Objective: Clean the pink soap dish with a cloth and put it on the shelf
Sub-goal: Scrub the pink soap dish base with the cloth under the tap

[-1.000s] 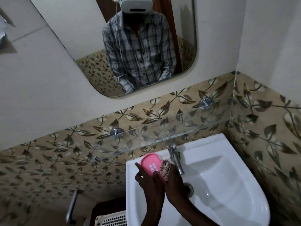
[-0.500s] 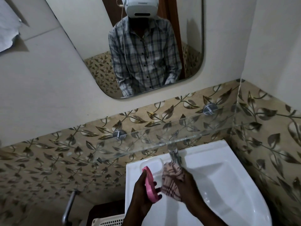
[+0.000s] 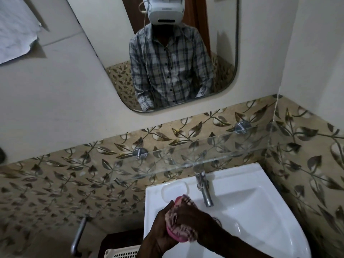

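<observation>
Over the left front part of the white sink, my left hand (image 3: 160, 231) grips the pink soap dish (image 3: 176, 237), held on edge; only its top tip and lower rim show. My right hand (image 3: 191, 218) presses a checked cloth (image 3: 184, 230) flat against the dish, wrapping most of it. The glass shelf (image 3: 186, 161) runs along the leaf-patterned tiles above the sink and carries nothing.
A chrome tap (image 3: 203, 189) stands at the back of the sink (image 3: 260, 211), just right of my hands. A moulded soap recess (image 3: 174, 189) lies behind them. A white slotted basket (image 3: 121, 252) and a metal pipe (image 3: 78, 237) sit lower left. A mirror (image 3: 167, 53) hangs above.
My right hand with the cloth has closed against the pink soap dish, covering it; half a second ago the two were apart. The view has tilted slightly downward.
</observation>
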Motion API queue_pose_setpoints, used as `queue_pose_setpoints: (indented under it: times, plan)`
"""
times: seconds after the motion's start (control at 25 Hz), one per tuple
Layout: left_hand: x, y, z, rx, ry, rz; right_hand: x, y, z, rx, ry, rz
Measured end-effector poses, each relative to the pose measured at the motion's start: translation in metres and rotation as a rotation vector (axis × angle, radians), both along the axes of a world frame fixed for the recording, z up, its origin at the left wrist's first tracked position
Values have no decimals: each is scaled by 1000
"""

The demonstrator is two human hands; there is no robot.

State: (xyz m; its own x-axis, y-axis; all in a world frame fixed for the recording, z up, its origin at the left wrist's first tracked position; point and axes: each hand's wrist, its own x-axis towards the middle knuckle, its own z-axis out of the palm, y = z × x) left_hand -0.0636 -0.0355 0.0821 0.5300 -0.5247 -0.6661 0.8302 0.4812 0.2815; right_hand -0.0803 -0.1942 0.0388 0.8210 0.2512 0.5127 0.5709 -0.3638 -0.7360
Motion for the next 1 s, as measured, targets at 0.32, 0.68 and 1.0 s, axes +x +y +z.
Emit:
queue_pose_setpoints:
  times: [0.32, 0.68, 1.0]
  plan:
    - [-2, 3, -3, 47, -54, 22, -9, -2, 23, -12, 241, 102]
    - [2, 12, -8, 69, -60, -24, -8, -18, 5, -82, -48, 173]
    - [24, 13, -6, 156, -85, 74, -13, 11, -6, 75, -70, -54]
